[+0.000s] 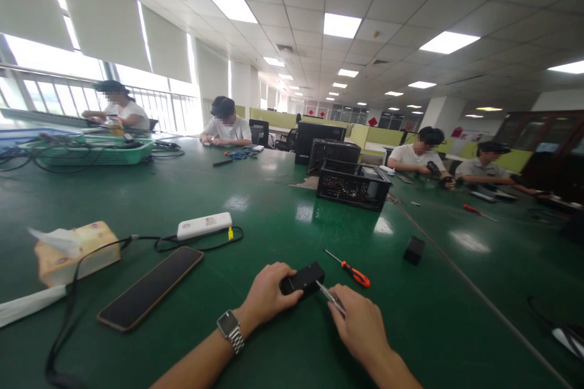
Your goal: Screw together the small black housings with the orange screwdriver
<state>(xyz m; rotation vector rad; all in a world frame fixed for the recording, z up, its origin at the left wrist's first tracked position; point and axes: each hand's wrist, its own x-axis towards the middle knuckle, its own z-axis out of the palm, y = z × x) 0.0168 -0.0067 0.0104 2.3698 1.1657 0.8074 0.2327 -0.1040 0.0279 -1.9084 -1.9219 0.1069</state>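
Observation:
My left hand (270, 293), with a watch (230, 329) on the wrist, grips a small black box (303, 279) from its left side, low on the green table. The fingers of my right hand (358, 321) are closed round a slim metallic tool (329, 296), and its tip meets the right end of the box. What kind of tool it is cannot be made out. Just beyond my right hand lies an orange and black screwdriver (354, 273), its shaft pointing up and left. A second black block (414, 250) rests farther right.
On the left of the table (269, 225) lie a phone (151, 287), a tissue pack (95, 249), a white power strip (204, 226) and cables. Black computer cases (349, 185) stand ahead. Several people sit around the far side. A green tray (114, 156) holds cables.

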